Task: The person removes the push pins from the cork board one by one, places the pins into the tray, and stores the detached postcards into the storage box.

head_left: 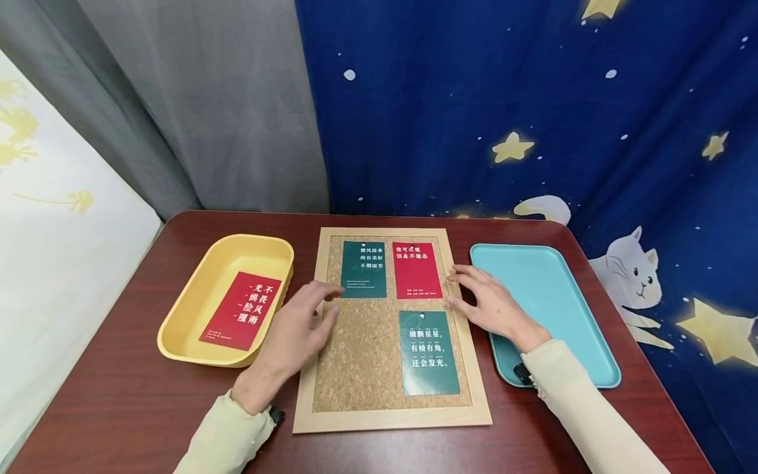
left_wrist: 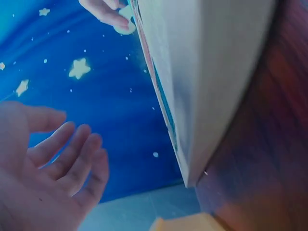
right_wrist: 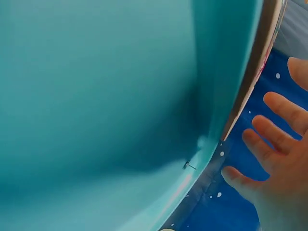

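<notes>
A wood-framed cork board [head_left: 355, 355] lies on the table between both hands. Pins hold three cards at its top edges: a green card [head_left: 364, 270] at upper left, a red card [head_left: 417, 270] at upper right and another green card [head_left: 430, 352] at lower right. My left hand [head_left: 299, 326] hovers by the board's left frame, fingers loosely bent, nothing in its grasp; the left wrist view shows this hand [left_wrist: 62, 168] apart from the board. Over the right frame is my right hand [head_left: 494, 306], its fingers spread and holding nothing; the right wrist view shows the hand [right_wrist: 284, 149] too.
To the left stands a yellow bin [head_left: 177, 336] with a red card [head_left: 241, 311] in it. A light blue tray [head_left: 551, 283] lies to the right, partly under the right arm. In that tray a small pin [right_wrist: 187, 165] shows. Curtains [head_left: 414, 131] hang behind the table.
</notes>
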The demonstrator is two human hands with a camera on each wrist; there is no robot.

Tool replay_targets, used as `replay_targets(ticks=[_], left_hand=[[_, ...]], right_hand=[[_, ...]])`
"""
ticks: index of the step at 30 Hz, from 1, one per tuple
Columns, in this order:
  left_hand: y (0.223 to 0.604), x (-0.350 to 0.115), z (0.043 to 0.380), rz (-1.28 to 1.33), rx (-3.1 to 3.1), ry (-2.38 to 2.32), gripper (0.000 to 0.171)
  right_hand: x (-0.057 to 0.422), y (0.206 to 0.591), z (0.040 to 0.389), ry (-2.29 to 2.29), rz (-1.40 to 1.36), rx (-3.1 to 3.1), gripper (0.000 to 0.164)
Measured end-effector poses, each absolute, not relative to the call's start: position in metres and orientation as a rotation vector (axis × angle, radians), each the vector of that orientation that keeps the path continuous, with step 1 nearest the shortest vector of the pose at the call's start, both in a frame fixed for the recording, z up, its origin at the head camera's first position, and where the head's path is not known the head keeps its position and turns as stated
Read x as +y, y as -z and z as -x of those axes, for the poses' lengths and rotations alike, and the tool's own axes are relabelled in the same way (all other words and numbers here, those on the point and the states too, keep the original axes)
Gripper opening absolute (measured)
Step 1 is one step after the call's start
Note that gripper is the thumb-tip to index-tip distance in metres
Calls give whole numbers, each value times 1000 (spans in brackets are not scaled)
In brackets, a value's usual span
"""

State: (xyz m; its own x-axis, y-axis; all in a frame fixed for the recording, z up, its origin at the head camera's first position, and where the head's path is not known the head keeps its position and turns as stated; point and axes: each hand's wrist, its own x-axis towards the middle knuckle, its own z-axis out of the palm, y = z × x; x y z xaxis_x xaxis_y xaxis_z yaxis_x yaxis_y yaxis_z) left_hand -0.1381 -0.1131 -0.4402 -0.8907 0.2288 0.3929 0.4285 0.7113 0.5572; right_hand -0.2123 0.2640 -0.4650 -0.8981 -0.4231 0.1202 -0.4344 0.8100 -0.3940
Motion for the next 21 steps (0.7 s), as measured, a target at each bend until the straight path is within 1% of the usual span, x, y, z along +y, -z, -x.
replay_targets(ticks=[7, 12, 16, 21], left_hand=[[440, -94, 140, 592, -2735, 950, 32], [438, -82, 141, 705, -2787, 923, 32], [439, -72, 141, 787, -2820, 834, 34], [443, -62, 140, 842, -2873, 753, 42]], right_hand=[[263, 460, 212, -663, -698, -2887, 35], [261, 455, 209, -695, -685, -2879, 23], [258, 454, 207, -674, -708, -2894, 21], [256, 455, 204, -678, -719, -2922, 20]])
